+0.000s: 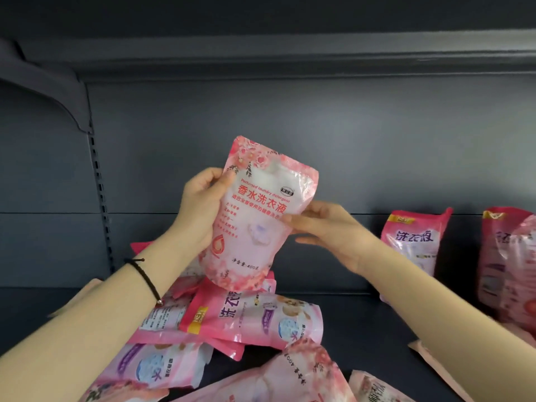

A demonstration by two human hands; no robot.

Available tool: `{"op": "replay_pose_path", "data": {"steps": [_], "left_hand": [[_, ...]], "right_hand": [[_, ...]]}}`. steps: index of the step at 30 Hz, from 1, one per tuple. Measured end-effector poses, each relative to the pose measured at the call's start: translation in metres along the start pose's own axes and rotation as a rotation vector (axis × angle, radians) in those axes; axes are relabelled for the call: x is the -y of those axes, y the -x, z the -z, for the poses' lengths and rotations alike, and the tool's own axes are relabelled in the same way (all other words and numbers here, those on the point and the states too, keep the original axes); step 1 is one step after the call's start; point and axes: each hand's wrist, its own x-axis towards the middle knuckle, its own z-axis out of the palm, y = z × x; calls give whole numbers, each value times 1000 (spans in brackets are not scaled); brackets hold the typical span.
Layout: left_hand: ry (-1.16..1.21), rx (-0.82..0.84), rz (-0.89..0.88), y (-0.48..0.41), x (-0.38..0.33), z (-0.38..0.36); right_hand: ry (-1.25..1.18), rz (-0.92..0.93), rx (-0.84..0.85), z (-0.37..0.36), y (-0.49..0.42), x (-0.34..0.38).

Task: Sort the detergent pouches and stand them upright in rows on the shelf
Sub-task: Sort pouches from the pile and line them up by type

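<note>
Your left hand (200,204) grips the floral pouch (255,216) by its left edge, fingers (222,177) curled round it; your right hand (327,230) pinches the right edge. It hangs tilted above the pile (252,317) beneath your fingers. Right of them, standing pouches (412,242) wait on the shelf (362,329); set down crooked, its soft base may slump and topple 1
</note>
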Motion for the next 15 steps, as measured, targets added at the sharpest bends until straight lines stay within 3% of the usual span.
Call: {"op": "replay_pose_path", "data": {"steps": [4,8,15], "left_hand": [[148,-10,90,19,6,-47],[162,98,140,37,13,-97],[152,191,342,63,50,-184]], "right_hand": [[-165,108,-164,21,23,-14],[-268,95,-300,74,46,-18],[-166,-30,-479,156,63,-50]]}}
